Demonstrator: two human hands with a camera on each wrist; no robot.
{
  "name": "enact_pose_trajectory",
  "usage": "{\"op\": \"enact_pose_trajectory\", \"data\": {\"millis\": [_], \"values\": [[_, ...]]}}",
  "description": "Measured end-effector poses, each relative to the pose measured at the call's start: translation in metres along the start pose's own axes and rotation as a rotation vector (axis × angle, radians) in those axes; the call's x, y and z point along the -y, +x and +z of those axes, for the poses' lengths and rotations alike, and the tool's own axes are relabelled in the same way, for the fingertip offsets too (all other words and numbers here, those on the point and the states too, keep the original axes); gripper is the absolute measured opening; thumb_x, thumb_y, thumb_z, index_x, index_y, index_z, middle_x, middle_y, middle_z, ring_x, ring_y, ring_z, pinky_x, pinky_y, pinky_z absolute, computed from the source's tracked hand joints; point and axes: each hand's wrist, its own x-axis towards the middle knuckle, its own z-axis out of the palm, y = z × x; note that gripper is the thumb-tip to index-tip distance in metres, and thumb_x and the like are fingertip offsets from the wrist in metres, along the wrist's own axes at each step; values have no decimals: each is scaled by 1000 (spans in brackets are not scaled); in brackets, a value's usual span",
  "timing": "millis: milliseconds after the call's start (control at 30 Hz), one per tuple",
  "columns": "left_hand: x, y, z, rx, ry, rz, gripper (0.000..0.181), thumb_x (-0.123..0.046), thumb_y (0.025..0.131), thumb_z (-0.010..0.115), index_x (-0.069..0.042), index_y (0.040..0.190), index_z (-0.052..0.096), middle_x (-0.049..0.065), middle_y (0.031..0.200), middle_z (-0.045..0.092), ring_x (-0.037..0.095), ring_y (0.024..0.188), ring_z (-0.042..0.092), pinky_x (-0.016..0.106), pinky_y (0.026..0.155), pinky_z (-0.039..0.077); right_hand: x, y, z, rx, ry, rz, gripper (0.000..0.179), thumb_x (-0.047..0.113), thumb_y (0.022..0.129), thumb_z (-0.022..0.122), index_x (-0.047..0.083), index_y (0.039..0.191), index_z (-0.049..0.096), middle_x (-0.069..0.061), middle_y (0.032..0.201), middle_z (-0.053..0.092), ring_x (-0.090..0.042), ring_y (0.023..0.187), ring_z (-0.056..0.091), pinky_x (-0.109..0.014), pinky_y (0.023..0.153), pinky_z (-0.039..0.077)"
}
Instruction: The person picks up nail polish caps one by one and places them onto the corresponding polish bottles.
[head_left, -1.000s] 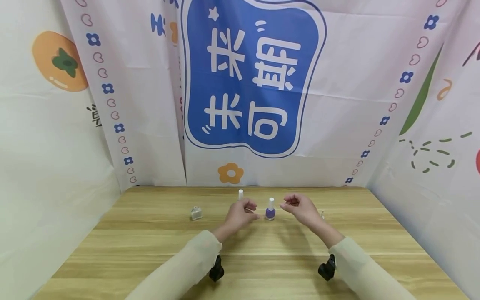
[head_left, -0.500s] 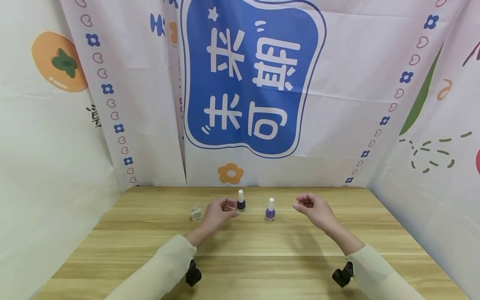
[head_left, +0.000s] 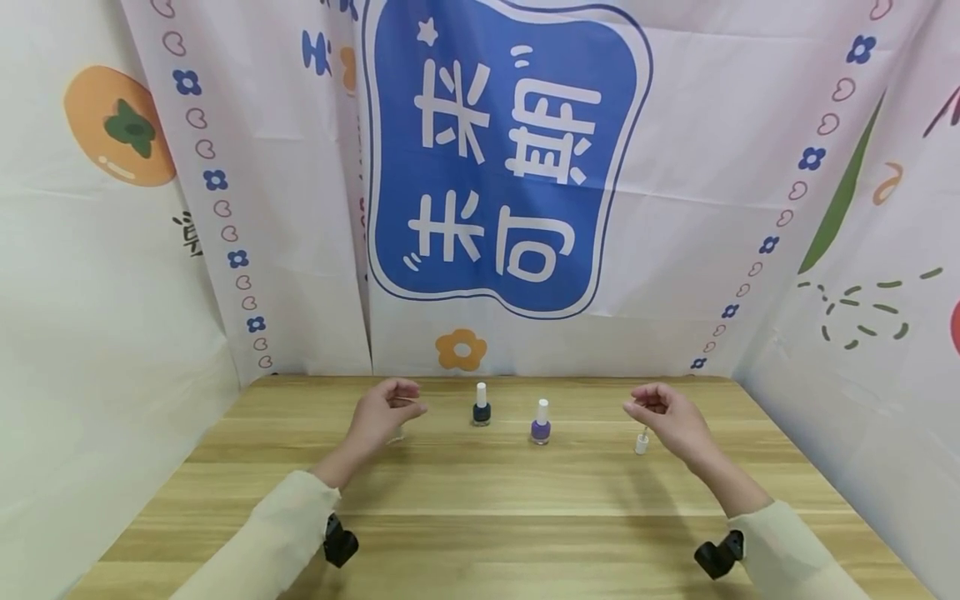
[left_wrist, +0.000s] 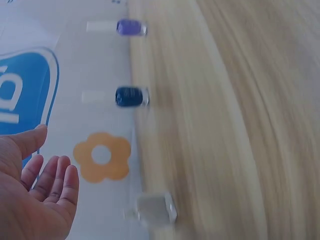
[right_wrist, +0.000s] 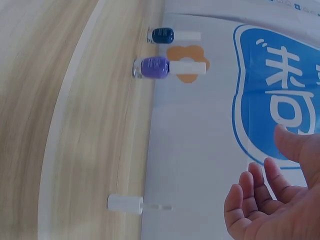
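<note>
My left hand hovers at the left, its fingers loosely bent and holding nothing. It hides most of a small open clear glass bottle, which stands uncapped on the table. My right hand, also holding nothing with relaxed fingers, is above and beside a white nail polish cap. That cap stands upside down, its thin brush pointing up. Between the hands, two capped nail polish bottles stand upright: a dark blue nail polish and, nearer and to its right, a purple nail polish.
The wooden table carries all of these things. Behind it hangs a white printed cloth with a blue panel, and similar cloth closes off both sides. A black camera is strapped at each wrist.
My left hand has moved left, from beside the dark blue bottle to over the clear one. My right hand has moved right, away from the purple bottle, uncovering the white cap. The bottles stay put.
</note>
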Motion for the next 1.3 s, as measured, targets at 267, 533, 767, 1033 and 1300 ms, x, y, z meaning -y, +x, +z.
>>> {"op": "enact_pose_trajectory", "data": {"millis": [267,533,767,1033,1300], "values": [[15,-1,-31,-52,64,-1,33,-13,87,74,-2,115,62,13,111,66,27,99,64,36,85,53,-19,-1,-15,-17,-16,36,54,35,93,66,-6,125,53,-17,115,59,-26,101,56,-23,76,50],[35,0,-52,-82,112,-46,40,-15,88,73,1,121,58,19,120,62,32,106,61,40,87,52,-39,-1,-25,-11,-39,98,61,36,93,67,-11,128,48,-20,115,58,-33,106,55,-25,76,50],[52,3,-66,-22,110,-109,54,-20,88,74,4,130,50,24,128,54,36,112,56,42,91,50,-56,2,-27,41,-23,121,58,27,91,70,-12,127,47,-19,111,59,-31,103,56,-39,83,51],[71,4,-71,60,137,-127,60,-24,87,75,6,132,48,27,131,52,39,113,55,45,92,49,-67,9,-22,131,-13,135,56,19,88,73,-16,124,47,-18,105,58,-25,94,55,-33,75,51],[72,3,-66,147,103,-147,63,-14,85,75,10,134,43,31,134,47,43,116,51,48,93,48,-74,15,-14,158,-31,141,44,8,85,74,-16,115,52,-16,97,60,-22,87,56,-31,71,51]]}}
